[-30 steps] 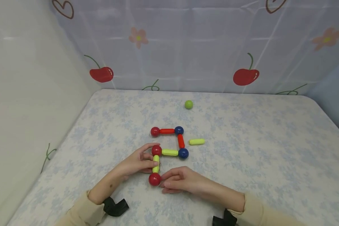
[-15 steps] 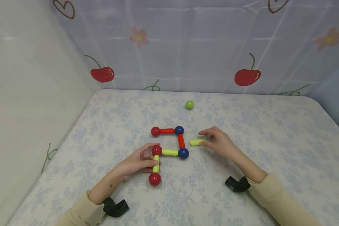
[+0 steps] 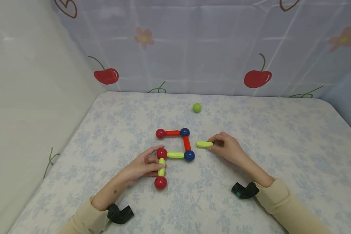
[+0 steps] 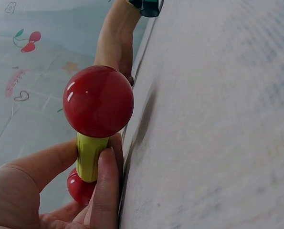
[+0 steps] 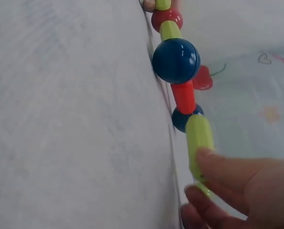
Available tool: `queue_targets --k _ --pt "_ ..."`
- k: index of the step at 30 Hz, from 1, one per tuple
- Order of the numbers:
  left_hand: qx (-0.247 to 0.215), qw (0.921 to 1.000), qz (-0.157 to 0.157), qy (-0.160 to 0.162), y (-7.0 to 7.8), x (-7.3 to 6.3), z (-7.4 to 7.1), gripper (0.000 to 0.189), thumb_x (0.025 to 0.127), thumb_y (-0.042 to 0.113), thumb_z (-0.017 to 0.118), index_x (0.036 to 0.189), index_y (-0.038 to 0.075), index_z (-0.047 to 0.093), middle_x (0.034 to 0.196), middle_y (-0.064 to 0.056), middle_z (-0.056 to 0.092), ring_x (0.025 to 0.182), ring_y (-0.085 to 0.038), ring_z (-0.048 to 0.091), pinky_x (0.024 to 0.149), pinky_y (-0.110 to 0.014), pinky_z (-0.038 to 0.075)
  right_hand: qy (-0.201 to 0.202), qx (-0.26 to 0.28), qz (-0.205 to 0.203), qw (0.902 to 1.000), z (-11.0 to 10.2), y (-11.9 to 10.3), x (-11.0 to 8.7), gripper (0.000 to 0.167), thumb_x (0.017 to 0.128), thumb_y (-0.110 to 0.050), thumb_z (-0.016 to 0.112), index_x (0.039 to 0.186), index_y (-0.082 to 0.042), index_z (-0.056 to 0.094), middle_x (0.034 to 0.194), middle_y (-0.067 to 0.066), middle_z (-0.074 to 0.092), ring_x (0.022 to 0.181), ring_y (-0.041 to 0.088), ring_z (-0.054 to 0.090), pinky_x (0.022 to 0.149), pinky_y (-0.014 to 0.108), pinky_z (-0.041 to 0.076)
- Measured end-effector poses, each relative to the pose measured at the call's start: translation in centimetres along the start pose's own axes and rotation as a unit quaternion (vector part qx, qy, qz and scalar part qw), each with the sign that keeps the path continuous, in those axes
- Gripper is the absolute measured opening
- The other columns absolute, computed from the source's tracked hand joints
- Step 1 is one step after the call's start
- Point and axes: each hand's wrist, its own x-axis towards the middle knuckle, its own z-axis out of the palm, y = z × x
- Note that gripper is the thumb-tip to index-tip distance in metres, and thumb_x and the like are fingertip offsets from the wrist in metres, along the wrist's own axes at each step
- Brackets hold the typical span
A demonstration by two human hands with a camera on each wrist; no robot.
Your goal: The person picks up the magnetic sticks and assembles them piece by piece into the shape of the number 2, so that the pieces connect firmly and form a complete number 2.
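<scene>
A chain of magnetic rods and balls lies on the table in an angular S shape. My left hand pinches its front yellow-green rod, between a near red ball and a middle red ball. From there another yellow-green rod leads to a blue ball. A red rod, a second blue ball, another red rod and a far red ball follow. Right of the chain, my right hand pinches the right end of a loose yellow-green rod.
A light green ball sits alone toward the table's back edge. The table wears a pale blue floral cloth. Behind it hangs a curtain printed with cherries and flowers. Black straps are at both wrists.
My right hand has left the near red ball, gone right and away from me, and taken hold of the loose yellow-green rod. The left hand keeps its grip in place.
</scene>
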Motion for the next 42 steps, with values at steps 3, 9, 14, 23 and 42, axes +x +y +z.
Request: queue_targets --k 3,9,14,23,42 --pt "-0.001 1.0 0.0 -0.001 -0.1 0.0 0.0 0.069 0.089 0.008 0.065 0.146 0.009 0.028 0.094 -0.012 0.062 0.082 -0.019 0.063 0.077 -0.038 0.051 -0.013 0.05 0.018 0.9985 -0.3 -0.6 -0.3 0.016 0.085 -0.008 0.07 0.1 -0.002 0.069 0.088 0.004 0.062 0.078 0.019 0.055 0.067 0.033 0.046" --pt "0.0 1.0 0.002 -0.002 -0.2 0.0 -0.1 0.068 0.089 0.007 0.064 0.147 0.009 0.028 0.093 -0.012 0.061 0.082 -0.02 0.063 0.078 -0.039 0.051 -0.095 0.185 0.024 0.9779 -0.1 -2.7 -1.4 0.02 0.085 -0.006 0.069 0.102 0.004 0.066 0.086 0.007 0.065 0.077 0.025 0.06 0.064 0.028 0.048" --pt "0.002 1.0 0.006 -0.001 -0.1 0.0 -0.1 0.068 0.089 0.007 0.064 0.147 0.009 0.028 0.093 -0.013 0.061 0.083 -0.021 0.063 0.078 -0.039 0.051 -0.165 0.207 0.0 0.9642 1.8 -4.4 -2.6 0.017 0.084 -0.008 0.071 0.099 -0.001 0.068 0.086 0.005 0.067 0.077 0.022 0.062 0.063 0.027 0.048" --pt "0.0 1.0 0.009 -0.002 0.0 -0.1 0.0 0.068 0.089 0.007 0.063 0.147 0.009 0.027 0.095 -0.014 0.061 0.084 -0.021 0.064 0.078 -0.039 0.051 -0.202 0.157 -0.023 0.9663 4.7 -6.0 -4.2 0.013 0.081 -0.018 0.075 0.091 -0.012 0.07 0.077 -0.008 0.066 0.071 0.01 0.06 0.061 0.025 0.047" --pt "-0.001 0.9999 0.012 -0.008 -0.1 -0.1 -0.1 0.067 0.09 0.007 0.062 0.147 0.008 0.026 0.097 -0.014 0.061 0.087 -0.021 0.063 0.079 -0.039 0.051 -0.215 0.137 -0.042 0.966 5.5 -6.8 -4.7 0.015 0.083 -0.025 0.073 0.095 -0.016 0.069 0.08 -0.012 0.062 0.072 0.008 0.056 0.064 0.026 0.047"
